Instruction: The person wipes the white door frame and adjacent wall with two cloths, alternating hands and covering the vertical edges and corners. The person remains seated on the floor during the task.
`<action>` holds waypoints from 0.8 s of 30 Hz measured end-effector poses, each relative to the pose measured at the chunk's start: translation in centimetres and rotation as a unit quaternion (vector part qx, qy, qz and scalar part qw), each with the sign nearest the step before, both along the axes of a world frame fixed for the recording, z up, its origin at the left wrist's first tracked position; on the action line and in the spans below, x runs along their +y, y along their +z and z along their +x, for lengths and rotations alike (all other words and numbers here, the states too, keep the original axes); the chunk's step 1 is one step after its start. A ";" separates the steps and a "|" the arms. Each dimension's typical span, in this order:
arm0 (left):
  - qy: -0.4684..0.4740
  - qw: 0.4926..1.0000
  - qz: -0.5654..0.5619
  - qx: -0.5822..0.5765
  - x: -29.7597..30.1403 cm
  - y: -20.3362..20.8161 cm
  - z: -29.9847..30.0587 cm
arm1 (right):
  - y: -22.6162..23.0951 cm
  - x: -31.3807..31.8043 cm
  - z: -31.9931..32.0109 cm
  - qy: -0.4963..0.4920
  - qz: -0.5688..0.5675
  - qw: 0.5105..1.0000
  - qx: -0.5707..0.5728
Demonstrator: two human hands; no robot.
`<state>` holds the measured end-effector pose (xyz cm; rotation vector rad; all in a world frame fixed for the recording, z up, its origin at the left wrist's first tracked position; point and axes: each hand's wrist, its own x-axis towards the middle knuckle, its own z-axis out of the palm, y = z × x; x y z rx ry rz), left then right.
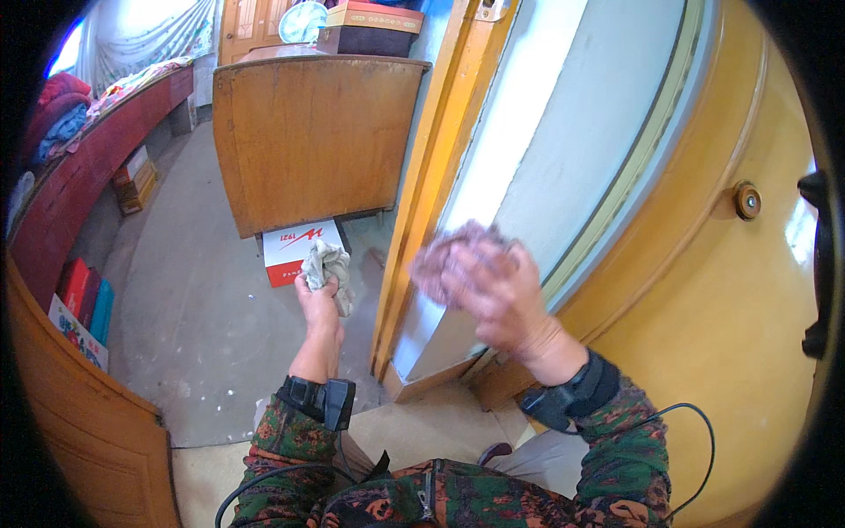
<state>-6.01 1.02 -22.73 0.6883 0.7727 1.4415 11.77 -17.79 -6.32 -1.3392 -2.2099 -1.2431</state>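
Two cloths (436, 266) — one per hand (503, 297)

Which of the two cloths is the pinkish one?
The bunched mauve cloth in the right hand. Its colour sets it apart: the pale cloth in the left hand is greyish white.

Daylight enters from the far left window (67, 55). Glare marks the yellow door (704, 290). The right hand (500, 295) is blurred; outer lines bow.
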 end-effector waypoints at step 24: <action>-0.011 1.000 -0.008 0.003 -0.9 1.3 -0.3 | -17.0 4.9 -2.7 -0.184 -0.263 0.933 -0.161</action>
